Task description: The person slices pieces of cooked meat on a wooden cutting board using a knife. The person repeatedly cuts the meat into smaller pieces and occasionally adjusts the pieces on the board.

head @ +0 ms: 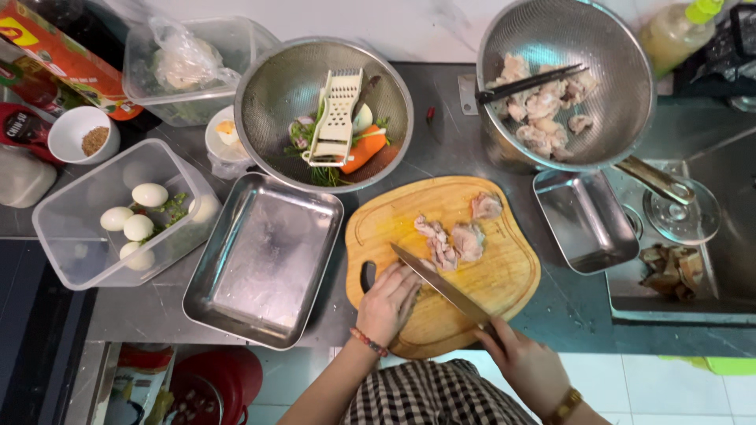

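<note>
Red-and-yellow carton (63,55) far left, by clear tub (79,252) of peeled eggs (138,216). Steel tray (264,264) set beside wooden board (488,291), likely to receive cut pieces. Left hand (387,303) flat on board, fingers loosely spread, gripping nothing, steadying. Raw meat (453,240) mid-board, just beyond knife (437,283). Right hand (528,362) closed round knife handle, blade angled toward meat. Colander (622,79) of more meat upper right.

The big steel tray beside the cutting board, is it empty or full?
Empty: the steel tray shows only its bare shiny bottom.
</note>
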